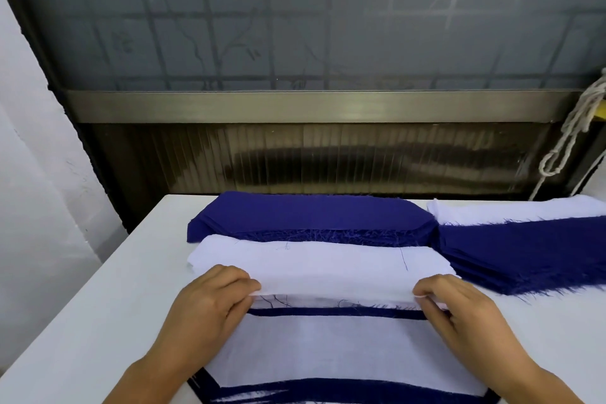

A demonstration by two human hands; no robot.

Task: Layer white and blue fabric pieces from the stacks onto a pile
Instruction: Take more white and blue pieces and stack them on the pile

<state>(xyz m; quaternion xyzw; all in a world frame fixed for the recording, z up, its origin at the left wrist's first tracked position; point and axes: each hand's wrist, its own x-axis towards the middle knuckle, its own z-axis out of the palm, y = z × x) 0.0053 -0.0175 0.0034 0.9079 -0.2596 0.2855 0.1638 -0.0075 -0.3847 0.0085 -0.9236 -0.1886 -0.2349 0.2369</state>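
While both hands are pinching the white piece, it is risking skewed landing.
Left hand and right hand are gripping near corners; uneven pulling is threatening misalignment over the pile.

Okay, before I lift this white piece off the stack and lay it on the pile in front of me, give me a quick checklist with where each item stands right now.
1. Left hand pinching the near edge of the white piece: ok.
2. Right hand pinching the same edge at the other end: ok.
3. Only one layer pinched from the white stack: cannot tell.
4. Pile lying flat, white on top with blue showing at the edges: ok.
5. Loose dark threads on the white stack, which could get layered in: not ok.
6. Blue stack behind, within sight for the following layer: ok.
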